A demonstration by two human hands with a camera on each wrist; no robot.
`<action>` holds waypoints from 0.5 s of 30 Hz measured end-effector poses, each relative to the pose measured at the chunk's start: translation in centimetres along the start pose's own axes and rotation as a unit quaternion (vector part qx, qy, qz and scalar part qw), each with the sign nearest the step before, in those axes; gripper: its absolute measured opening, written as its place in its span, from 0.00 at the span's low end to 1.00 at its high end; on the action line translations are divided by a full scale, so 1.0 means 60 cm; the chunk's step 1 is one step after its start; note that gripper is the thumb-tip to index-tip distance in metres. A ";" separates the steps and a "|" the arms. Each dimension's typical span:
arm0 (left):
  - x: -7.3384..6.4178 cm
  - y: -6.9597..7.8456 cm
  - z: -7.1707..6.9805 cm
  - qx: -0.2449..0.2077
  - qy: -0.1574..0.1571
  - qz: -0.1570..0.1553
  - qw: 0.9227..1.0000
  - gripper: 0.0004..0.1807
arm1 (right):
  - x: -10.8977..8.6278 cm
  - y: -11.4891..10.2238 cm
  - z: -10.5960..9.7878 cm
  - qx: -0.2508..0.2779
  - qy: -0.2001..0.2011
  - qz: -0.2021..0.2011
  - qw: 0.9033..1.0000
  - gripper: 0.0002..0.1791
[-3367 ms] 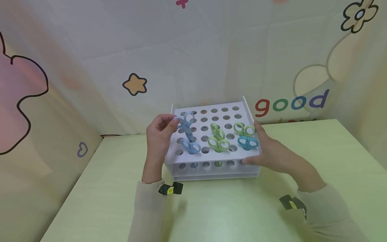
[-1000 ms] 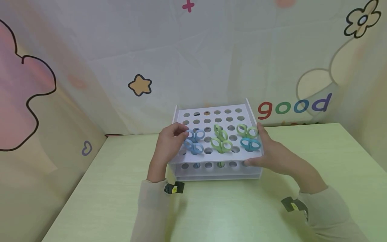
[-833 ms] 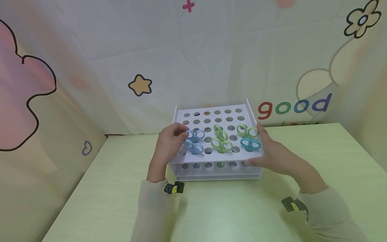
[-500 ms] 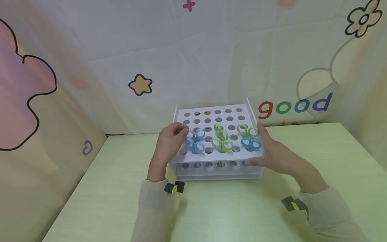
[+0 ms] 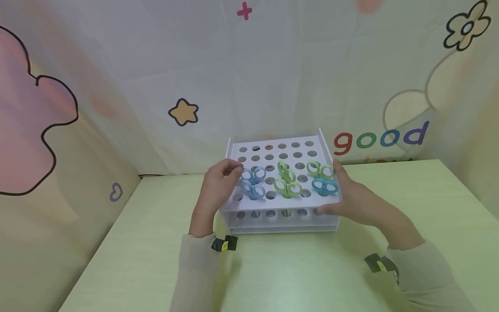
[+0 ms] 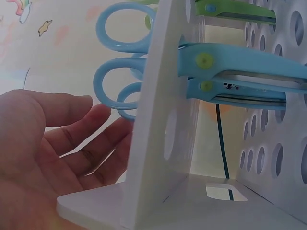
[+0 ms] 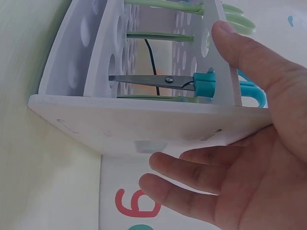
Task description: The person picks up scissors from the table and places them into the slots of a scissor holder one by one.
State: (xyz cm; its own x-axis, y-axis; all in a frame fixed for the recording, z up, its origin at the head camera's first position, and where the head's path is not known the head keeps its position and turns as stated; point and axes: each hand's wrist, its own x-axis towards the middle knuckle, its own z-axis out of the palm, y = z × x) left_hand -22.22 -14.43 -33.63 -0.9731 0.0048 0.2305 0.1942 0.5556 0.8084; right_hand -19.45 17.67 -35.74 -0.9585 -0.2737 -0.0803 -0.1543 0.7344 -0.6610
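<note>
A white rack with rows of round holes holds several scissors by their handles, blades down. My left hand is at its left side, thumb and index fingertips close beside the handle of the rear blue scissors; in the left wrist view the fingers are relaxed and apart. The front blue scissors stand just before them. My right hand grips the rack's right front corner, thumb over the front edge and fingers along the outer side wall. Near it are teal scissors and green scissors.
Two more pairs of green scissors, one in front and one behind, stand mid-rack. The rack stands on a pale green table, close to a printed cloth backdrop. More cloth hangs at the left and right.
About three seconds ago my left hand held the rear blue scissors raised; they have since sunk into a hole, and the fingers have eased off the handle. The right hand has stayed at the rack.
</note>
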 end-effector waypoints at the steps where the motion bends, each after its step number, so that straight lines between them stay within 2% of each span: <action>1: -0.001 -0.001 0.000 0.004 -0.005 0.001 1.000 0.11 | 0.000 0.001 0.000 0.001 0.001 -0.002 1.000 0.76; 9: -0.004 -0.006 0.001 0.013 -0.017 0.017 1.000 0.12 | 0.003 0.002 0.001 -0.011 0.000 -0.010 1.000 0.75; 15: -0.008 -0.011 0.005 0.011 -0.022 0.027 0.999 0.11 | -0.012 0.004 -0.010 -0.062 -0.034 -0.001 0.997 0.72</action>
State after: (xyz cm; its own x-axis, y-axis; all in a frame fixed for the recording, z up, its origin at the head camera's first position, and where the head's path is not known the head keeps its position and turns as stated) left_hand -21.90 -14.55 -34.45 -0.9659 0.0712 0.2491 0.2442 0.5716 0.7834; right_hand -18.92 18.39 -35.38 -0.9401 -0.3141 -0.1325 -0.1891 0.8039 -0.5639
